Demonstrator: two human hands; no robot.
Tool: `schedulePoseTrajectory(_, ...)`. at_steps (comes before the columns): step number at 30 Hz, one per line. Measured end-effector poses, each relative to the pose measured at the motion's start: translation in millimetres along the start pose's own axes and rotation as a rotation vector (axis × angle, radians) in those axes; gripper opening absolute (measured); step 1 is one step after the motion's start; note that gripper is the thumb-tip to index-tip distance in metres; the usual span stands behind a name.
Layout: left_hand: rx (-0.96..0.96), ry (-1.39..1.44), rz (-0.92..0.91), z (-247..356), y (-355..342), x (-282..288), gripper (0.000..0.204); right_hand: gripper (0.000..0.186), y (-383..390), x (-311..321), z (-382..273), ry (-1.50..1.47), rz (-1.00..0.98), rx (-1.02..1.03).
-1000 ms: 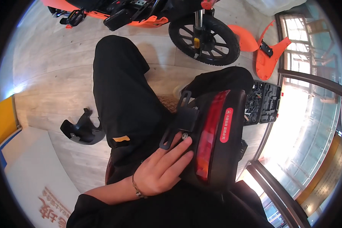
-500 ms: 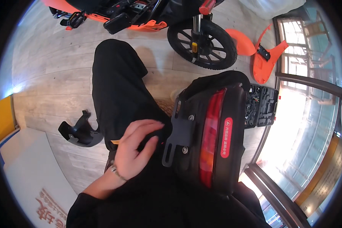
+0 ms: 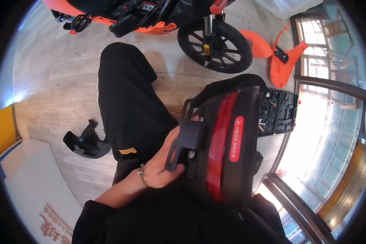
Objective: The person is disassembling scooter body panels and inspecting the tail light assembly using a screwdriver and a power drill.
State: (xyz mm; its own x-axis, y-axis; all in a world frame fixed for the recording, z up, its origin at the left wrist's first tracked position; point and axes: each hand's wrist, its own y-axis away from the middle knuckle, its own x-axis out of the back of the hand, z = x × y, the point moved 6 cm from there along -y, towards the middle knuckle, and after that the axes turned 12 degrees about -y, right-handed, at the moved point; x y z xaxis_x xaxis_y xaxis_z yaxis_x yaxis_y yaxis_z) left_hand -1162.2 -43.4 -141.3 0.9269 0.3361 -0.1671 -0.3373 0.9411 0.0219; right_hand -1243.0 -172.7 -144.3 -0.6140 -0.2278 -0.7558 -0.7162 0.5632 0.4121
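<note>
my left hand (image 3: 160, 168) gripped the lower end of a black metal bracket (image 3: 186, 136), which lay against the black box with its red reflector strip (image 3: 223, 146), tilted toward one o'clock on my lap.

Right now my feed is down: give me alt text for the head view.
A left hand grips the black metal bracket on a black box with a red light strip resting on the person's lap. Beyond: a wheel and an open tool case.

An open tool case (image 3: 279, 112) (black) lies beside orange fairing panels (image 3: 284, 61).
</note>
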Motion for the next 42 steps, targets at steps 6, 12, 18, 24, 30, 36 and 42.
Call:
schedulePoseTrajectory(6, 0.154, -0.148, -0.031, -18, -4, 4, 0.06, 0.025, -4, 11, 16, 0.002, 0.082, -0.049)
schedulePoseTrajectory(12, 0.319, -0.166, 0.056, -88, 30, 0, 0.05, 0.022, -10, 1, 25, 0.531, 0.052, 0.114)
schedulePoseTrajectory(18, 0.348, 0.302, 0.283, -142, 56, 2, 0.041, 0.016, -19, 0, 28, 1.21, 0.165, 0.01)
schedulePoseTrajectory(24, 0.338, 0.125, 0.315, -87, 38, 14, 0.037, 0.016, -17, 3, 46, 1.072, 0.125, 0.092)
schedulePoseTrajectory(30, 0.38, 0.188, 0.189, -64, 30, 16, 0.04, 0.015, -14, 4, 46, 1.017, 0.133, 0.061)
schedulePoseTrajectory(36, 0.131, -0.307, -0.014, -36, 25, 20, 0.049, 0.013, -14, -3, 47, 1.018, 0.136, 0.069)
schedulePoseTrajectory(42, 0.299, -0.375, 0.247, -37, 23, 25, 0.038, 0.014, -14, -13, 46, 1.057, 0.123, 0.121)
